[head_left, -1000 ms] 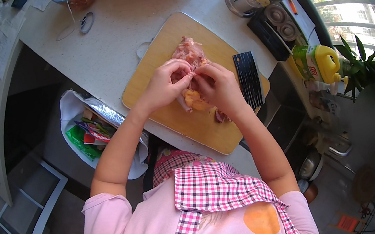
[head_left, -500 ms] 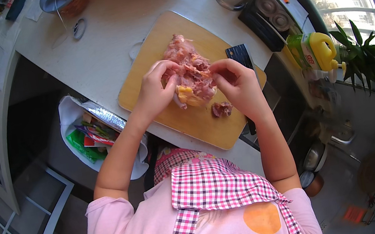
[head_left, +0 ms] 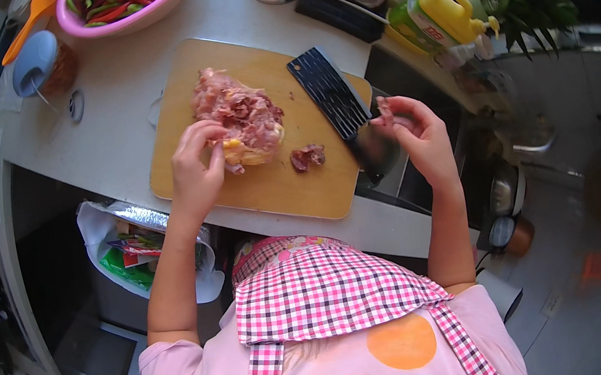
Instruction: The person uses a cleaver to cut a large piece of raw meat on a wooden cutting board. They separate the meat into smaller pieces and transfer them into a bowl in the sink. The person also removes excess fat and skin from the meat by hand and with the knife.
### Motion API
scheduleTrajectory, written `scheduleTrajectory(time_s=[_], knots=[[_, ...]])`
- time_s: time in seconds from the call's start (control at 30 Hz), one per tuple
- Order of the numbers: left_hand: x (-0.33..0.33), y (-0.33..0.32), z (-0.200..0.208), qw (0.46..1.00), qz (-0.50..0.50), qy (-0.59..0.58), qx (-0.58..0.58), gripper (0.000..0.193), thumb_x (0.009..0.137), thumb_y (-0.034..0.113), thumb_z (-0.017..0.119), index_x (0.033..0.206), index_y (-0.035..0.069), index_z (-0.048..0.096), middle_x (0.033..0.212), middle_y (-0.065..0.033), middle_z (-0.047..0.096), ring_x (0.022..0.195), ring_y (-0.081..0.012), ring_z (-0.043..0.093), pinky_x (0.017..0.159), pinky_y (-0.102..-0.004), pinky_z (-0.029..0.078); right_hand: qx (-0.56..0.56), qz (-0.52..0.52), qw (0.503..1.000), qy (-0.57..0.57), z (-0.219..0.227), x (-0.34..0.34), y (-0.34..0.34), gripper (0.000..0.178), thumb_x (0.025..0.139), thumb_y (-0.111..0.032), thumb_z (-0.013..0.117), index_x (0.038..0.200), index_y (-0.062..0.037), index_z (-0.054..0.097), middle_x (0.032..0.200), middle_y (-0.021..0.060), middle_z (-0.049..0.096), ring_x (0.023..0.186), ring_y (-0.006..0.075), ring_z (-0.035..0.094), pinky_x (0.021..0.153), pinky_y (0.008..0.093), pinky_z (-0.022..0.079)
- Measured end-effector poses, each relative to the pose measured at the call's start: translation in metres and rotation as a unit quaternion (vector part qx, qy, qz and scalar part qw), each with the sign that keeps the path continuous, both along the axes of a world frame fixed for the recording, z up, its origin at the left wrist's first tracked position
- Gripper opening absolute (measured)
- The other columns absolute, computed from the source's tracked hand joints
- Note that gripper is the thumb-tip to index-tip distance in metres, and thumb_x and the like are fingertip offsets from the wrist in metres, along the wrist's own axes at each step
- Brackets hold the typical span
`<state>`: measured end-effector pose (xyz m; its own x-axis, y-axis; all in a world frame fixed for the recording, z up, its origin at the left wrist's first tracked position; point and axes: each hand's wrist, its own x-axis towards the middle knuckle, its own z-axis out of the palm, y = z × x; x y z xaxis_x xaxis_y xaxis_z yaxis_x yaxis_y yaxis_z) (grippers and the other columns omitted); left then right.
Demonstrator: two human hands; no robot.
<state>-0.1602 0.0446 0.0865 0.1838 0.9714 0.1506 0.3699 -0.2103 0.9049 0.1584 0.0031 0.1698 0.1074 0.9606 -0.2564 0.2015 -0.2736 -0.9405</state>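
A raw, opened poultry carcass (head_left: 245, 117), pink with some yellow fat, lies on a wooden cutting board (head_left: 240, 205). The fingers of my left hand (head_left: 195, 165) close on its lower left edge, by the fat; the fingertips are partly hidden. To the right, past the board's edge, my right hand (head_left: 420, 132) pinches a small strip of raw meat (head_left: 384, 111) between thumb and fingers. A dark clump of scraps (head_left: 307, 158) rests on the board below the carcass. Between the carcass and my right hand lies a cleaver (head_left: 329, 94) with a black, streaked blade.
A pink basin (head_left: 130, 21) of red and green peppers stands at the far left, near a blue-lidded jar (head_left: 36, 71). Right of the board is a dark sink (head_left: 394, 84), with a yellow-handled bottle (head_left: 439, 17) behind it. A lined bin (head_left: 108, 251) hangs below the counter at left.
My right hand has left the carcass and moved right, off the board, carrying a small meat strip. My left hand stays at the carcass. The view has shifted, showing more of the basin.
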Motion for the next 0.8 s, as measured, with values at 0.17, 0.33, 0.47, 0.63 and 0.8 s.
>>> scheduleTrajectory(time_s=[0.17,0.33,0.47,0.63,0.8], knots=[[0.017,-0.013,0.011,0.993,-0.073,0.070,0.057,0.016,0.076,-0.007,0.056,0.091,-0.001,0.059,0.098,-0.0149,0.061,0.094,-0.0322,0.060,0.085,-0.0376,0.048,-0.010,-0.051,0.953,-0.298,-0.090,0.082,-0.060,0.030,0.082,0.002,0.053,0.112,0.0050,0.055,0.109,0.0147,0.060,0.095,0.0276,0.064,0.087,0.0319,0.050],[0.057,-0.049,-0.008,0.974,-0.208,0.074,-0.046,0.026,0.074,-0.007,0.057,0.099,-0.001,0.057,0.106,-0.0172,0.057,0.101,-0.0362,0.055,0.091,-0.0421,0.044,0.041,-0.010,0.930,-0.365,-0.120,0.047,-0.045,0.028,0.076,-0.014,0.065,0.099,0.0002,0.058,0.098,0.0190,0.060,0.090,0.0333,0.058,0.076,0.0412,0.048],[0.100,-0.068,-0.046,0.982,-0.151,0.115,-0.001,0.045,0.078,-0.003,0.058,0.121,-0.002,0.045,0.120,-0.0225,0.047,0.109,-0.0406,0.050,0.091,-0.0419,0.043,0.025,0.063,0.882,-0.466,-0.130,-0.002,-0.032,0.038,0.073,-0.013,0.069,0.107,-0.0044,0.054,0.103,0.0166,0.057,0.093,0.0341,0.059,0.077,0.0412,0.050],[0.128,-0.058,-0.069,0.985,-0.091,0.128,-0.067,0.037,0.079,0.005,0.062,0.114,-0.001,0.049,0.103,-0.0201,0.057,0.095,-0.0397,0.056,0.085,-0.0428,0.046,-0.043,0.023,0.845,-0.532,-0.137,-0.020,-0.023,0.048,0.072,-0.012,0.066,0.114,-0.0045,0.045,0.095,0.0234,0.056,0.088,0.0387,0.060,0.074,0.0476,0.049],[0.140,-0.050,-0.076,0.966,-0.123,0.065,-0.219,0.030,0.082,0.011,0.064,0.106,-0.004,0.051,0.091,-0.0151,0.062,0.088,-0.0306,0.063,0.075,-0.0376,0.052,0.042,-0.032,0.901,-0.431,-0.130,0.000,-0.039,0.049,0.073,-0.014,0.065,0.117,-0.0027,0.046,0.094,0.0208,0.062,0.086,0.0354,0.062,0.072,0.0434,0.051]])
